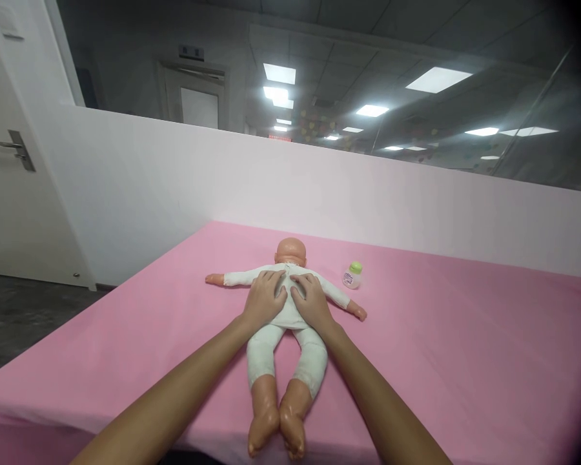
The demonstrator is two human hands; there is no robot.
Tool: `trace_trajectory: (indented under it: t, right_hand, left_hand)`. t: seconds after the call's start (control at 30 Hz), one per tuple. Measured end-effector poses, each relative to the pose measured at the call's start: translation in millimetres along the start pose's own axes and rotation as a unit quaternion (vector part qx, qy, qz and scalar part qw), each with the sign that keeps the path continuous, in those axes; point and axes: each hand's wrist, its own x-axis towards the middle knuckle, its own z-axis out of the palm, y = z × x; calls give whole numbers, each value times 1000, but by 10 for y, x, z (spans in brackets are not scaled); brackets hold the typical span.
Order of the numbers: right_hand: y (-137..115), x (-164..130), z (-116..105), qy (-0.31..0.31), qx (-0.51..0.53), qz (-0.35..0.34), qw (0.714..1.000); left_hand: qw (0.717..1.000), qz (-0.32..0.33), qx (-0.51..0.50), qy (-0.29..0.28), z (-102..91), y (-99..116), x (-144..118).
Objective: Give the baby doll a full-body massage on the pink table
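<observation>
A baby doll (pixel 290 316) in white cloth clothing lies stretched out on a pink sheet (pixel 150 329), its head away from me and its feet towards me. The back of its bald head shows, so it appears to be face down, with both arms spread sideways. My left hand (pixel 264 298) rests on the left side of the doll's upper back, fingers spread and slightly bent. On the right side, my right hand (pixel 312 301) lies in the same way. The thumbs point inwards with a small gap between them. Neither hand grasps anything.
A small clear bottle (pixel 352 276) with a green cap stands right of the doll, beyond its right-hand arm. Behind the table runs a low white wall (pixel 319 187) with glass above it. A door (pixel 19 194) with a metal handle is at the left.
</observation>
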Motion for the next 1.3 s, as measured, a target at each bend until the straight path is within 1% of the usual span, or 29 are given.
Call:
trace_trajectory:
  t: [0.13,0.27,0.43,0.6,0.7,0.8,0.9,1.0,1.17,1.23,1.3]
  right_hand:
    - [12,-2,7,2,2,-9,1000]
    - [48,-4,22,-1,-1,-10,1000]
    - [104,0,49,-26,-4,-3,1000]
    - [142,2,72,-73,-32,-13,997]
    - [123,0,58,-77,-40,-21,996]
    - [73,-2,24,-66,-40,-26,997]
    - [33,-4,-2,-56,-40,-18,997]
    - [36,-3,-2,-55,-35,-15,998]
    - [81,1,19,-68,-25,-19,997]
    - [83,1,19,-76,-25,-15,997]
    - [74,0,14,-75,-29,-12,997]
  left_hand:
    - [1000,-1,0,2,3,0,4]
    - [1000,1,-9,1,43,-49,-3]
    - [997,-29,-33,-60,126,-153,-3]
    - [993,-41,-29,-108,158,-191,5]
    - [995,-34,-23,-96,135,-170,6]
    - [997,-15,-22,-66,85,-126,9]
    - [998,-2,-22,-52,47,-94,14]
    - [998,-4,-23,-55,60,-105,14]
    - [995,-27,-20,-93,121,-159,10]
    - [995,-25,-18,-93,117,-155,11]
    - [997,-15,-16,-80,93,-134,13]
